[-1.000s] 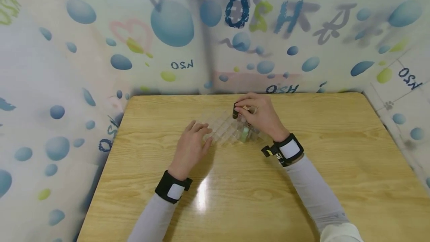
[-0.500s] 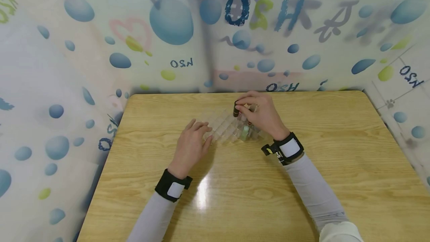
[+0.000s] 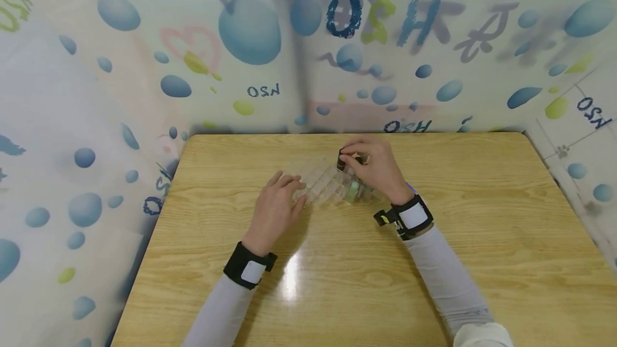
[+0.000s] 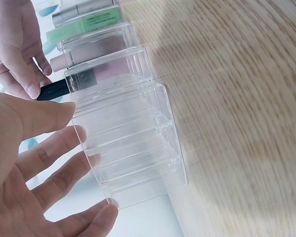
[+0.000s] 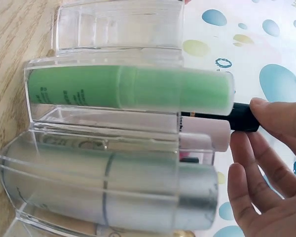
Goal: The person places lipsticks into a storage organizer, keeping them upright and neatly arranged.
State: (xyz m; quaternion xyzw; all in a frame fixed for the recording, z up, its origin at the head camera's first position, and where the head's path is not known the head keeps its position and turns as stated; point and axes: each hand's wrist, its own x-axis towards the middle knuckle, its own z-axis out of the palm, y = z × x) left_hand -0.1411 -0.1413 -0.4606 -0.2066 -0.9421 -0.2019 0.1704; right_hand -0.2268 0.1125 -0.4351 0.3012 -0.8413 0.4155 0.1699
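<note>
A clear plastic organizer [image 3: 318, 183] with slanted compartments stands on the table. My right hand [image 3: 378, 165] pinches a black lipstick tube [image 3: 341, 160] between thumb and fingers at the organizer's back. In the left wrist view the black end [image 4: 54, 90] sticks out of a compartment, its other end inside the clear walls. My left hand [image 3: 275, 210] has its fingers spread, with fingertips resting on the organizer's left end. A green tube [image 5: 133, 89] and a silver-capped cylinder [image 5: 108, 185] sit in compartments. A pale pink tube [image 5: 207, 132] shows between them.
The wooden table [image 3: 337, 283] extends toward me and to both sides. A patterned wall covering [image 3: 260, 111] rises directly behind its back edge. Empty compartments [image 4: 133, 148] of the organizer lie beside my left hand.
The lipstick tube and my right hand have moved slightly down and to the right. My left hand stays on the organizer's left end.
</note>
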